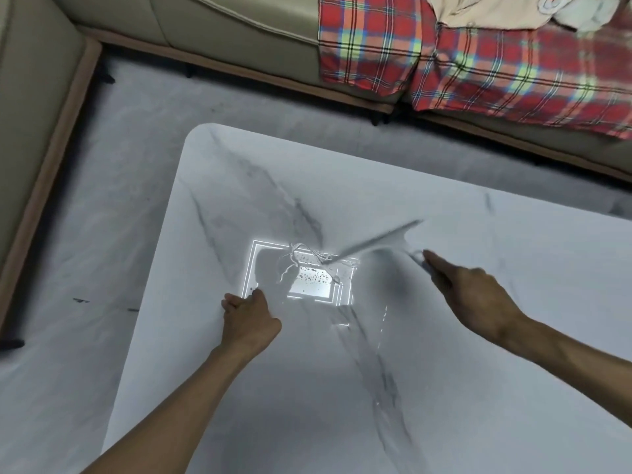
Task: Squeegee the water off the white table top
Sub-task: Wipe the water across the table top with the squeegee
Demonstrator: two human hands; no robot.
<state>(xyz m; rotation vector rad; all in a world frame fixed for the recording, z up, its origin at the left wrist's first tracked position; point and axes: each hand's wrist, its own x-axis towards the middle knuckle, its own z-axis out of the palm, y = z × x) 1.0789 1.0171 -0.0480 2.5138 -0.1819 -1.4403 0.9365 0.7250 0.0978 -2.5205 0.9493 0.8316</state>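
Note:
A white marble-veined table top point(444, 388) fills the lower right of the head view. Water point(307, 271) lies in a puddle with drops near its middle, lit by a ceiling light's reflection. My right hand point(475, 299) grips the handle of a white squeegee point(383, 242), whose blade is blurred and slants across the table just right of the puddle. My left hand point(248, 318) rests on the table to the left of the puddle with its fingers curled and nothing in them.
A beige sofa point(239, 39) runs along the far side and the left, with a red plaid cloth point(496, 63) draped over it. Grey marble floor point(85, 268) lies between sofa and table. The table's rounded corner point(201, 131) points toward the sofa.

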